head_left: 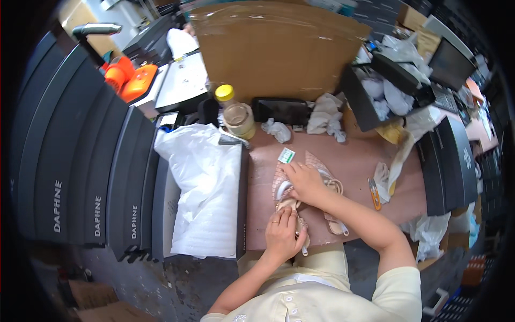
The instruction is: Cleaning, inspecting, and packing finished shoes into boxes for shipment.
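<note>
Two pink woven, pointed shoes with beige straps lie side by side on the brown-pink table top (263, 155). My left hand (282, 235), with a ring on one finger, closes round the heel and strap part of the left shoe (278, 177). Farther up, my right hand (307, 185) grips that same shoe near its opening, hiding part of it. A small white-and-green tag (286, 155) sits just beyond my right fingertips. The right shoe (315, 162) lies partly under my right hand and forearm, its heel toward me.
An open black shoebox (242, 198) with white wrapping (206, 188) stands at left, beside stacked black boxes (86, 145). Orange-handled snips (374, 194) lie at right. Behind are a yellow-capped bottle (238, 119), crumpled paper (325, 114) and an upright cardboard sheet (279, 51).
</note>
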`<action>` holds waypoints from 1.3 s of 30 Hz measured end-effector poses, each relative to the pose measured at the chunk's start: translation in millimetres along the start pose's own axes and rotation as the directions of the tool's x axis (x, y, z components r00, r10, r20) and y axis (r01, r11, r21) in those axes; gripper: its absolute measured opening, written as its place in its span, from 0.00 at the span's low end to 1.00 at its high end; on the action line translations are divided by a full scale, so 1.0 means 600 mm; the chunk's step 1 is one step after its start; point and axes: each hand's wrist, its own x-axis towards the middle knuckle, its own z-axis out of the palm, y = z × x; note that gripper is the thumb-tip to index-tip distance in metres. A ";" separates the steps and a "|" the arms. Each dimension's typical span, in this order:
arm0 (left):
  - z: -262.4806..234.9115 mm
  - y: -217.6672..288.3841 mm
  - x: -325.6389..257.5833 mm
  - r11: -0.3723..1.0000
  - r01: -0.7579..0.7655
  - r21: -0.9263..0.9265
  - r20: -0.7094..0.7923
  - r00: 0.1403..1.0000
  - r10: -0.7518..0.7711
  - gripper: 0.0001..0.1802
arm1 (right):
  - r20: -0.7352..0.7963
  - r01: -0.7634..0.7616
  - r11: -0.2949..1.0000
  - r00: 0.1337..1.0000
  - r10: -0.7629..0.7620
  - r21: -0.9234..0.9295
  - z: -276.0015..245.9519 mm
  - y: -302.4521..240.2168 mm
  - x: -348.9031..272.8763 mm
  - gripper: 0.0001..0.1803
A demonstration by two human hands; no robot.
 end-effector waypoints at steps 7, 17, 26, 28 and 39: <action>-0.078 0.016 -0.023 0.996 0.002 -0.085 -0.083 0.996 -0.009 0.26 | 0.182 0.130 0.986 0.972 -0.148 0.104 -0.112 -0.069 0.074 0.38; -0.298 -0.093 -0.114 0.844 0.480 0.241 -0.419 0.836 -0.355 0.27 | -0.093 0.133 0.575 0.991 -0.100 0.807 -0.032 -0.174 0.182 0.10; -0.222 -0.023 -0.042 0.978 0.130 0.164 -0.326 0.943 -0.070 0.10 | -0.847 -0.613 0.789 0.443 0.295 -0.046 -0.120 0.128 -0.054 0.12; -0.202 0.010 -0.003 0.978 -0.023 0.206 -0.165 0.985 0.058 0.20 | -0.881 -0.567 0.792 0.465 0.082 -0.226 -0.146 0.046 -0.047 0.14; -0.261 -0.071 -0.107 0.983 0.180 -0.029 0.061 0.982 -0.178 0.09 | 0.294 0.225 0.957 0.917 -0.271 0.181 -0.042 -0.268 0.071 0.11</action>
